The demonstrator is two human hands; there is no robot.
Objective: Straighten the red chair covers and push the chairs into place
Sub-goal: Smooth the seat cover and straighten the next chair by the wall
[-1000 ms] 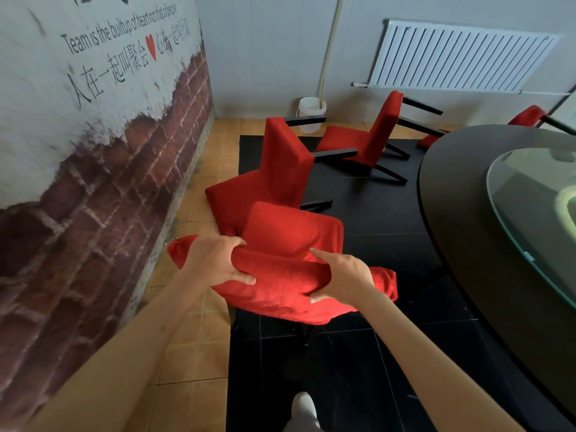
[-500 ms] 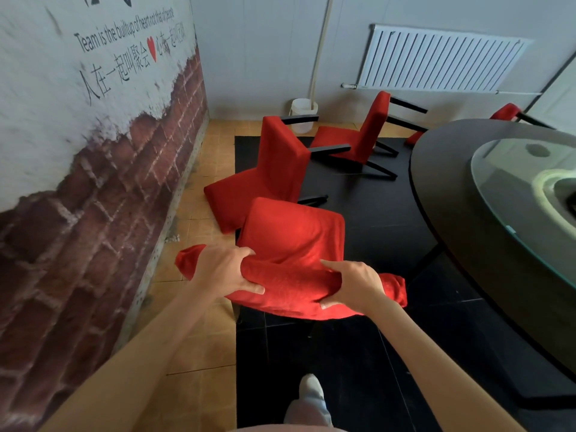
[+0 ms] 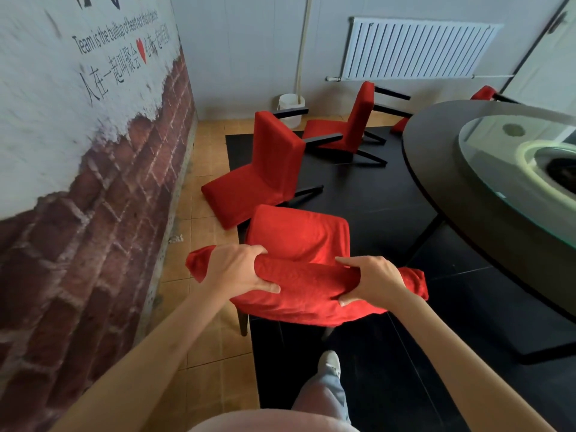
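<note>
Slack in the red cover (image 3: 299, 241) is the first worry I see; the fabric is bunched into a thick roll along the top of the near chair's back, and both hands are closed on that roll, the left hand (image 3: 238, 271) wrapped over its left part, the right hand (image 3: 372, 283) pinching its right part with the thumb underneath; each grip is holding cloth, not frame, as far as I can judge. If I pull unevenly from here, the cover could twist or ride off one corner; a hard tug could also tip the chair toward me, since it stands partly on the tan tiles beside the brick-painted wall (image 3: 93, 213) and partly on the black floor. Further right, a tipped chair (image 3: 265, 173) lies just beyond the near one, with another fallen chair (image 3: 349, 129) behind it; shoving the near chair forward might knock into them. The round counter (image 3: 442, 182) sits well to the right. Hidden from me: the near chair's seat and most of its legs, and my fingertips behind the roll; the counter's far edge is cut off.
</note>
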